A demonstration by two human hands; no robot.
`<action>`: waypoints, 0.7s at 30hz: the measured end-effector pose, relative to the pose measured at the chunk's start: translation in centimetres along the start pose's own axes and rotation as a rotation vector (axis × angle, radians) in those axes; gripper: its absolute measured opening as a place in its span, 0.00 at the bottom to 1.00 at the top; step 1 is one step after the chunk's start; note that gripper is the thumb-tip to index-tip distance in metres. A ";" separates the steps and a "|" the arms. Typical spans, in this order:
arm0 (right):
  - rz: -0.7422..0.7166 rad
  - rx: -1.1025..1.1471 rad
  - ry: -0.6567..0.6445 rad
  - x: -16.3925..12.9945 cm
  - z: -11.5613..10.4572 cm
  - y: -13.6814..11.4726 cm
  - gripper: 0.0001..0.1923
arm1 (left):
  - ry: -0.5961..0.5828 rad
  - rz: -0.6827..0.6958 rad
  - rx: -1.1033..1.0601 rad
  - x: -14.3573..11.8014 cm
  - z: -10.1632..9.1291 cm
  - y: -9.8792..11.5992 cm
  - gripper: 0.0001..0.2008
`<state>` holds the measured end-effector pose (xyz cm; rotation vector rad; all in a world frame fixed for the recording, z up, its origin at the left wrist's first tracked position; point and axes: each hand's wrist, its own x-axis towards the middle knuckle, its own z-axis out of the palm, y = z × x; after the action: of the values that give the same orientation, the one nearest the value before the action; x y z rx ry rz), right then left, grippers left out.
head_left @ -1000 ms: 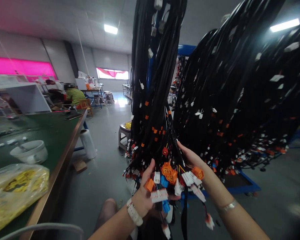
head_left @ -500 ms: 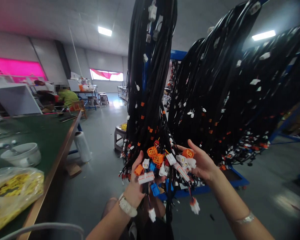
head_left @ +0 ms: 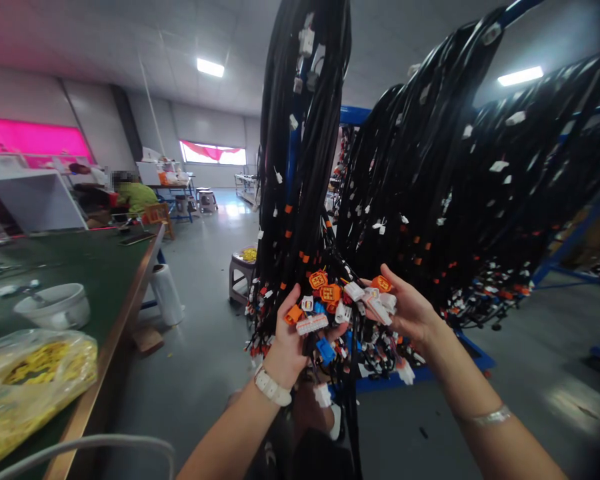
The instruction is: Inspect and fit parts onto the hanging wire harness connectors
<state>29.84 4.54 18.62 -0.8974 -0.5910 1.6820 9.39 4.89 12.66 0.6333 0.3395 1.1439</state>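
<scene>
The person stands at a hanging wire harness bundle (head_left: 300, 167), a thick fall of black cables slung from a blue rack (head_left: 353, 115), and has gathered its lower ends between both hands. The left hand (head_left: 291, 337) cups a cluster of connectors (head_left: 330, 303) from below, fingers curled up around it and the thumb pressing an orange plug against the pile; a white watch band (head_left: 271, 387) sits on that wrist. The right hand (head_left: 407, 310) lies palm up just beside it, fingers loosely bent, holding several white and orange plugs, with a thin bracelet (head_left: 487, 418) further down the arm.

As a judgement of progress: the plugs are collected and held up for inspection or sorting, but none has been drawn clear of the bunch, so the work looks to be at an early or middle point (which particular connector is wanted cannot be told). A few loose ends, a blue one and some white ones, dangle below the hands, outside the grip.

To the left runs a green bench (head_left: 115, 280); near its front edge lie a clear bag of yellow parts (head_left: 30, 373) and, further back, a white bowl (head_left: 55, 305). Another person (head_left: 133, 197) sits at the far end of the room. More harnesses (head_left: 480, 187) hang to the right.
</scene>
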 end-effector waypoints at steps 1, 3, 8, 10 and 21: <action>-0.010 0.003 0.008 -0.1 -0.1 -0.1 0.21 | -0.020 -0.074 -0.054 0.5 0.3 0.2 0.17; -0.031 -0.002 0.021 -0.2 -0.3 -0.3 0.21 | -0.070 -0.185 -0.122 1.2 1.0 0.4 0.17; -0.058 -0.044 0.007 -0.4 -1.1 -0.7 0.21 | -0.190 -0.316 -0.272 2.0 2.6 0.5 0.20; -0.070 -0.095 -0.022 -0.2 -1.7 -0.5 0.21 | -0.217 -0.376 -0.292 2.2 3.0 0.2 0.21; -0.320 -0.657 0.541 4.4 -8.9 0.2 0.23 | 0.216 0.062 0.574 6.7 -4.1 -0.3 0.25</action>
<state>36.35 8.17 12.06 -1.5630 -0.8677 0.8903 9.97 12.18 9.70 1.0275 0.8558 1.1805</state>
